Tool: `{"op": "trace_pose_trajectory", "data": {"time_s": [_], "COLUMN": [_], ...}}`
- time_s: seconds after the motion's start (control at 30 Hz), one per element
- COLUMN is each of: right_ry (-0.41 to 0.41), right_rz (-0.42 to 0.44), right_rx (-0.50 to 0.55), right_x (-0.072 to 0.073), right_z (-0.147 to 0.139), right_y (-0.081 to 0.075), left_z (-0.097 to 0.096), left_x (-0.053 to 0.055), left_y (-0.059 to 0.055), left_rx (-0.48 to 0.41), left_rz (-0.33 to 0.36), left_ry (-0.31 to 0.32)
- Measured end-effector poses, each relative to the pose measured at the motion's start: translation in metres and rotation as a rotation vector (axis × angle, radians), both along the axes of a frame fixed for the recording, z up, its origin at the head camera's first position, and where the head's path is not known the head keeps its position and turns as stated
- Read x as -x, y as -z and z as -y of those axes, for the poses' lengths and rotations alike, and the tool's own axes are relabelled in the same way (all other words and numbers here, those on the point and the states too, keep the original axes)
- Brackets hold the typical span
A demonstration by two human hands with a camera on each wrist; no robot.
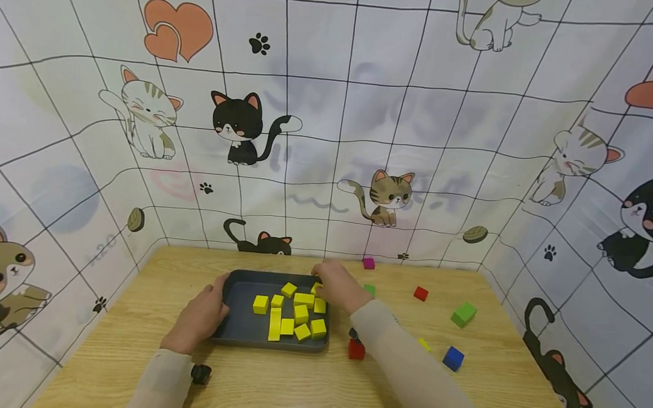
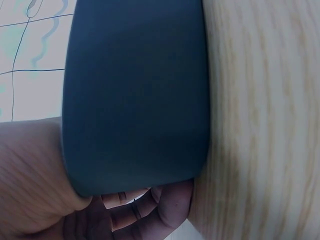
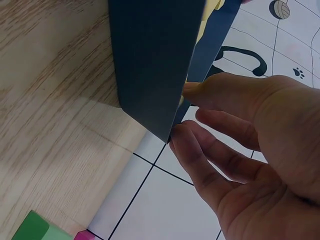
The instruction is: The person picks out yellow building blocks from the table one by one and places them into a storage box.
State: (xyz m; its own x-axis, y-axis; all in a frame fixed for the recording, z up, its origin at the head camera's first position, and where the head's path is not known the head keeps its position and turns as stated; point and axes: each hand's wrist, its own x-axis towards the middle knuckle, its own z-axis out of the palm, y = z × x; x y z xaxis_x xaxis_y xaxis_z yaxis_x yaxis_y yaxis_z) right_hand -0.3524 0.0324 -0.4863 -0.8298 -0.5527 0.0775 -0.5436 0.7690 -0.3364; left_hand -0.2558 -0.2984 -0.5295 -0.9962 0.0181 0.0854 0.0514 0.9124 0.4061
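A dark grey tray sits at mid-table with several yellow blocks in it, mostly towards its right half. My left hand grips the tray's left end; the left wrist view shows curled fingers along the tray wall. At the far right corner, my right hand pinches the rim. In the right wrist view its thumb lies inside the rim and its other fingertips touch the outside of the corner. Whether the tray is slightly raised, I cannot tell.
Right of the tray lie a red block, a blue block, a green block, a smaller red block and a magenta block. My right arm partly hides a yellow block and another green block. Cat-print cloth surrounds the table.
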Motion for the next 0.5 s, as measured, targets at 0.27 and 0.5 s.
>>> {"op": "trace_pose_trajectory", "data": {"time_s": [0.27,0.5], "right_ry": [0.021,0.031], "right_rz": [0.001,-0.017], "right_rx": [-0.003,-0.018], "right_x": [-0.0014,-0.0012], "right_z": [-0.0008,-0.0042], "right_y": [-0.0019,0.0009], "left_z": [-0.0009,-0.0005], "left_x": [-0.0002,-0.0002], "left_y": [-0.0025,-0.0008], "left_rx": [-0.006,-0.012], "left_rz": [-0.001,0.009], "left_ry": [-0.006,-0.004]}}
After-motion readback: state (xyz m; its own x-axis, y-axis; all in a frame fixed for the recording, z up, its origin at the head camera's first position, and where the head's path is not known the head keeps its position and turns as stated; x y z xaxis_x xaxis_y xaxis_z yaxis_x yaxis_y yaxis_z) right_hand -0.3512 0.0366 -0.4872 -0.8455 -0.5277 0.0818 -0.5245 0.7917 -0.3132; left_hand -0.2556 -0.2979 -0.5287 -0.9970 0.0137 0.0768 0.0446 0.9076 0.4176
